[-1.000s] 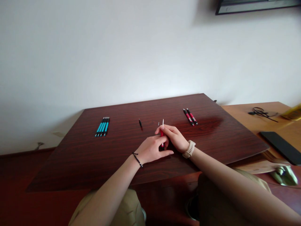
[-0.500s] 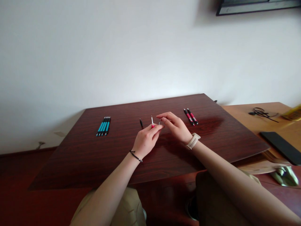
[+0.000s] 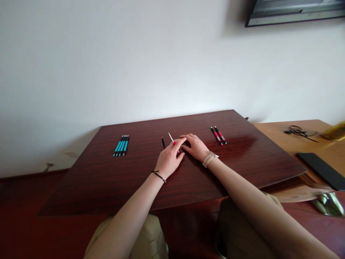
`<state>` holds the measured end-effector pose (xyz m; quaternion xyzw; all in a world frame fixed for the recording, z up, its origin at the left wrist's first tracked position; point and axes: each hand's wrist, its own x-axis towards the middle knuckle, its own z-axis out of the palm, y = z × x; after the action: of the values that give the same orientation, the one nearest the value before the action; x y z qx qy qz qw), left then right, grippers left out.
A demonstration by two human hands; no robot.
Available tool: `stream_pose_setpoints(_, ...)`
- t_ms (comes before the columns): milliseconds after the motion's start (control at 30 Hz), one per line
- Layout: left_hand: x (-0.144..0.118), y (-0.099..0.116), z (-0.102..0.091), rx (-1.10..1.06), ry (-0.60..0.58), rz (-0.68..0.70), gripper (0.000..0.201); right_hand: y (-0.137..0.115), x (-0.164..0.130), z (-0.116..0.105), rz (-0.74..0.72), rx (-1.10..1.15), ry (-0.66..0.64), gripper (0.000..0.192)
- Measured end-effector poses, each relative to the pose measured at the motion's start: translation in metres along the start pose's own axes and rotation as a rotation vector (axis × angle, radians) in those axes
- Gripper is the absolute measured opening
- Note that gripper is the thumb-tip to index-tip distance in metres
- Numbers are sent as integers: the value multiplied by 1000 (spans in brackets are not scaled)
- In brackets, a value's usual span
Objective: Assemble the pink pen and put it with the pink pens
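My left hand (image 3: 170, 157) is closed around a pink-and-black pen barrel (image 3: 178, 152), which shows between the fingers. A thin white ink refill (image 3: 171, 137) sticks up out of it, tilted to the left. Just beyond that hand lies a black pen part (image 3: 163, 141) on the table. My right hand (image 3: 196, 146) is low over the table, its curled fingertips meeting the left index finger. Whatever its fingers hold, if anything, is hidden. Two pink-and-black pens (image 3: 219, 135) lie side by side to the right. Several turquoise-and-black pens (image 3: 121, 145) lie in a row to the left.
The dark wooden table (image 3: 151, 194) stands against a white wall. Right of it, a lighter wooden surface (image 3: 272, 131) bears a coiled black cable (image 3: 298, 131), a flat black object (image 3: 322, 171) and something yellow (image 3: 335, 132). A screen (image 3: 296, 16) hangs on the wall above.
My right hand has come down and left to meet the left fingers. The left hand has turned, so the refill leans further left. A thin piece seen between the hands is now hidden.
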<state>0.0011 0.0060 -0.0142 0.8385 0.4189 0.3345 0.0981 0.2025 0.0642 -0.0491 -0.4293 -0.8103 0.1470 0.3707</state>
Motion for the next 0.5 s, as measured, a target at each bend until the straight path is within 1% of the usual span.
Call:
stream_pose_setpoints(167,2,1,8,-7,6,-13,67,0,-1,-1,9,21,34,39)
stream_pose_setpoints(367,4,2,8,-2,21,-30,66,2,-1,1,-14,-2,33,34)
stream_pose_setpoints(500,2,4,8,1,21,-7,73,4,0,2,-3,-2,28,28)
